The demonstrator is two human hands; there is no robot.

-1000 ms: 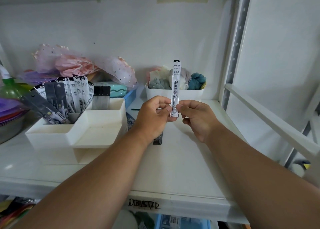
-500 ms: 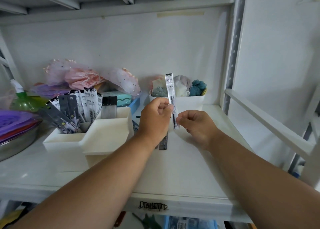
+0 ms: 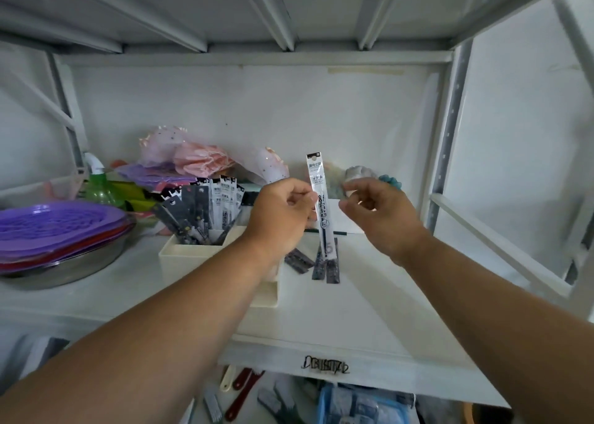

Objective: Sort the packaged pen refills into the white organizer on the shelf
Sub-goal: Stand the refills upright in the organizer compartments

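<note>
My left hand (image 3: 283,218) pinches a packaged pen refill (image 3: 318,182) at its middle and holds it upright above the shelf. My right hand (image 3: 382,221) hovers just right of the package, with loosely curled fingers that do not touch it. The white organizer (image 3: 193,251) sits to the left, partly hidden by my left forearm. Its back compartment holds several packaged refills (image 3: 221,203) standing on end. A few more dark refill packs (image 3: 326,267) lie flat on the shelf below the held one.
A metal bowl (image 3: 64,269) stacked with purple plates (image 3: 54,227) stands at the left, a green bottle (image 3: 99,189) behind it. Pink tulle items (image 3: 199,157) lie at the back. A white bin (image 3: 352,222) stands behind my hands, a shelf post (image 3: 446,153) on the right.
My right hand has let go of the refill and moved off to the right. My left hand alone now holds it, higher up. The camera has tilted upward.
</note>
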